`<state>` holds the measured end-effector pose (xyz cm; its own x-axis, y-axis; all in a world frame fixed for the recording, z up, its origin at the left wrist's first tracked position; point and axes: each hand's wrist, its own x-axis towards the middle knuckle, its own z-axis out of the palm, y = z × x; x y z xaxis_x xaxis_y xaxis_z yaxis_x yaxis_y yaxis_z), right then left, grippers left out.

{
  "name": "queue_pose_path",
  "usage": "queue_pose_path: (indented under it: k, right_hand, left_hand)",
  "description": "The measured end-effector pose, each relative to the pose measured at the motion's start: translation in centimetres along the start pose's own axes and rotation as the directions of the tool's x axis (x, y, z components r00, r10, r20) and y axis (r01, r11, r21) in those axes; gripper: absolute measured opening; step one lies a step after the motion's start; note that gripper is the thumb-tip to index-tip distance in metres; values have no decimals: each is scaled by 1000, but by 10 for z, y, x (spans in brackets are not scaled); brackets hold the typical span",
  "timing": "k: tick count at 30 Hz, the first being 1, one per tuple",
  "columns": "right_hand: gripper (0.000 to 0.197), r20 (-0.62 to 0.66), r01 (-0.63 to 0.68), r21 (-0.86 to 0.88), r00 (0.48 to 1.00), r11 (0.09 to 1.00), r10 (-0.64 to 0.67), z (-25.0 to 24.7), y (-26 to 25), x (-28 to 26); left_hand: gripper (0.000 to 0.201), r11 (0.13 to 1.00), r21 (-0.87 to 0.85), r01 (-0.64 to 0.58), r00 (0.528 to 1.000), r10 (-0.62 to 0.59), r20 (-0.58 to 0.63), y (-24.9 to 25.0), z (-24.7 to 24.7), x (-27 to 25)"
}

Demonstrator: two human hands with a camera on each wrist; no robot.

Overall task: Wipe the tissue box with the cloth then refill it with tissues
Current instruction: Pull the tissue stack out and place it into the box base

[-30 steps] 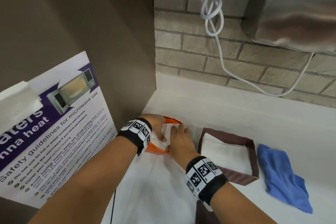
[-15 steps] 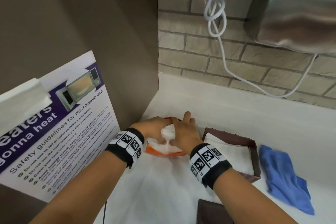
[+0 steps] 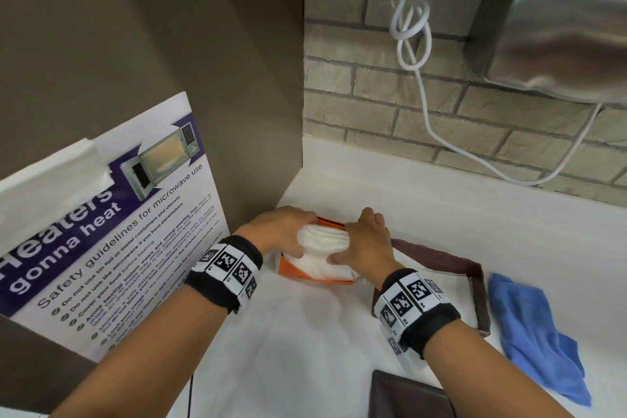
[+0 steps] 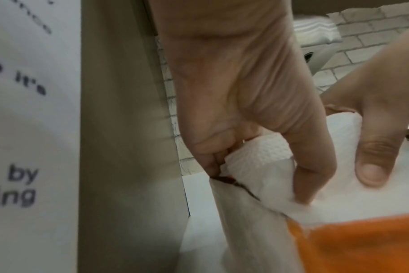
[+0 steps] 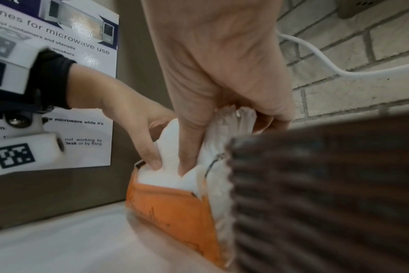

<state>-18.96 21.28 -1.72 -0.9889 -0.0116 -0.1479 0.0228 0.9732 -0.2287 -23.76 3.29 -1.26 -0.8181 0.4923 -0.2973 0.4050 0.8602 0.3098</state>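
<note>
The stack of white tissues (image 3: 322, 243), seen lying flat inside the orange pack (image 3: 307, 273) a second ago, is now bunched and raised above its rim. The left hand (image 3: 283, 229) and right hand (image 3: 364, 243) have been shifted from the middle to opposite ends, fingers and thumbs curled around the stack.

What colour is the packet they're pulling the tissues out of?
Orange. The packet shows best in the right wrist view, with white tissues bulging out of its top.

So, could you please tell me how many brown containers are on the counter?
2: a brown tissue box lined with white tissue, right of the orange pack, and a dark brown piece at the bottom edge, partly cropped.
</note>
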Motion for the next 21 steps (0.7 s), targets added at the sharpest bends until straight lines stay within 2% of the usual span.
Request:
queue_pose_path:
  k: [6, 12, 16, 21]
  right_hand:
    - [58, -49, 0, 51, 999, 999, 3, 3, 1, -2]
    - [57, -87, -9, 146, 996, 989, 22, 1, -2, 0]
    - [43, -184, 13, 136, 983, 991, 12, 1, -6, -3]
    - [49, -194, 16, 236, 981, 972, 31, -4, -8, -1]
  left_hand:
    - [35, 966, -259, 21, 994, -47, -97, -4, -1, -3]
    - [36, 854, -520, -19, 974, -102, -204, -10, -10, -11]
    - [37, 855, -515, -66, 958, -90, -272, -8, -17, -16]
    - [38, 862, -491, -129, 927, -71, -368, -1, -27, -25]
